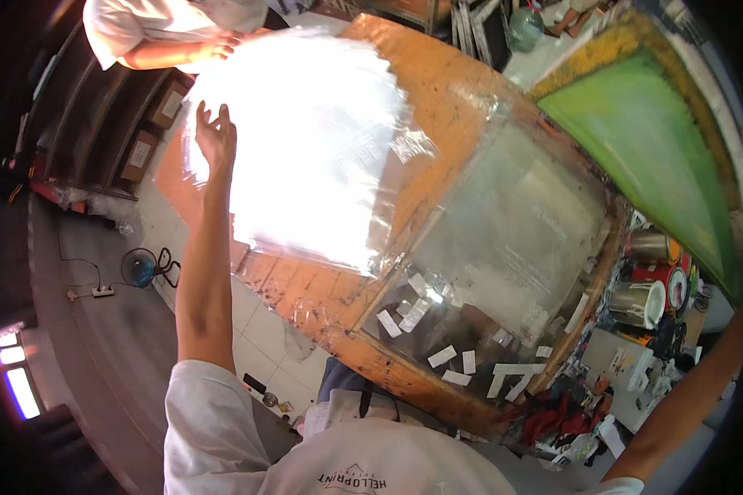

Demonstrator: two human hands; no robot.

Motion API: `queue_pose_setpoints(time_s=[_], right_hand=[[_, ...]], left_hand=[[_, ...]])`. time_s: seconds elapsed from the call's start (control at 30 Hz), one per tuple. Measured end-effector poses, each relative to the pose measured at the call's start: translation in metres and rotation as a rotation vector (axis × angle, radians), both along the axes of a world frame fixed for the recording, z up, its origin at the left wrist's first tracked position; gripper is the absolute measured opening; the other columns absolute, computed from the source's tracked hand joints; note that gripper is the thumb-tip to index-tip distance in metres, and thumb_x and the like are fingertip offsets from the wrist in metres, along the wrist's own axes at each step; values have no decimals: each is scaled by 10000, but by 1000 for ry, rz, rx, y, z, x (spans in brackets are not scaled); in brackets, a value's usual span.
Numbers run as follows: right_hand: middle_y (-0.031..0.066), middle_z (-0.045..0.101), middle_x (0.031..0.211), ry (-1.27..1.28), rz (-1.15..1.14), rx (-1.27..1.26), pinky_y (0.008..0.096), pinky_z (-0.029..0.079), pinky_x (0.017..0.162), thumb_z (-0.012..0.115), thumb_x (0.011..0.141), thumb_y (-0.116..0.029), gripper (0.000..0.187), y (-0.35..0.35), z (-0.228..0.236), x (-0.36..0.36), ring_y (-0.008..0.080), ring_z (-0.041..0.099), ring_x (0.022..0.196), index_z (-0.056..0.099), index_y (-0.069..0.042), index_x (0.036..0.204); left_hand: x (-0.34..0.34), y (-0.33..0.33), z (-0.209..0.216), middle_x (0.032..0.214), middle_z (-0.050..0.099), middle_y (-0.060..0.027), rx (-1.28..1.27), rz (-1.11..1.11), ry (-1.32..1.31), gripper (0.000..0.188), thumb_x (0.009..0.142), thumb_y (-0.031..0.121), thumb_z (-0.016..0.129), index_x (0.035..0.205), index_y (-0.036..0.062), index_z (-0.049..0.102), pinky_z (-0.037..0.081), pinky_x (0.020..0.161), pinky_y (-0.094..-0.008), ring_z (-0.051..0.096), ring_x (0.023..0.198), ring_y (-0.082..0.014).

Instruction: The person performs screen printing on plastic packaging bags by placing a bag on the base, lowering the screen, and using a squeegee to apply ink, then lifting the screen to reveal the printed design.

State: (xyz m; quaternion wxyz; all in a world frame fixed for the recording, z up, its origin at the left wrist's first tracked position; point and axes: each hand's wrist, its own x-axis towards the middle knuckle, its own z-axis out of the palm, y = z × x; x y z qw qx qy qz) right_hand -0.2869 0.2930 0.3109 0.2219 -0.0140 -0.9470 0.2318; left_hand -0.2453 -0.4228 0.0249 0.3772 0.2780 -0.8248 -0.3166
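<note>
My left hand reaches up over the left edge of a stack of clear plastic bags, its fingers spread and nothing in them. Strong glare whitens most of the stack. My right forearm stretches to the right rim, toward the lower end of a framed green mesh screen; the hand is lost past the dark edge, so any contact is hidden. The screen stands tilted up beside the table. Left of it, a clear printed plastic sheet lies over a glass-like panel.
Across the orange wooden table, another person's hand is at the stack's far edge. Several white paper strips lie on the near part of the panel. Paint cans stand at right; a fan is on the left.
</note>
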Motion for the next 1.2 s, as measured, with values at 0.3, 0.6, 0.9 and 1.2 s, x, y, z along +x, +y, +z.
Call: queue_pose_setpoints(time_s=[0.3,0.6,0.9,1.2], right_hand=[[132,700,1176,-167,74,73,317,457,972,613,992,-506,590,-8,45,-5,200,635,1049,680,17,1256],[208,710,1183,27,114,280,435,460,1003,490,973,-660,727,-49,28,18,326,658,1131,710,-14,1224],[207,711,902,-278,41,253,481,541,900,410,1063,-429,582,-87,66,54,298,684,884,714,53,949],[292,716,1001,-213,205,178,484,570,897,435,1050,-348,524,-55,64,66,360,721,919,708,100,1051]], left_hand=[[139,268,-54,1658,148,-290,-477,-677,-816,527,1051,295,461,1516,49,435,-37,1172,-748,14,1556,-467],[145,446,-85,1673,143,-252,-427,-828,-555,629,975,388,605,1532,136,453,9,1127,-798,18,1557,-471],[117,483,-74,1667,180,-253,-569,-1259,-425,596,947,365,626,1493,148,523,18,1128,-798,58,1556,-471],[83,514,-52,1689,113,-215,-762,-1648,-430,623,914,352,645,1502,192,518,33,1131,-802,-10,1563,-463]])
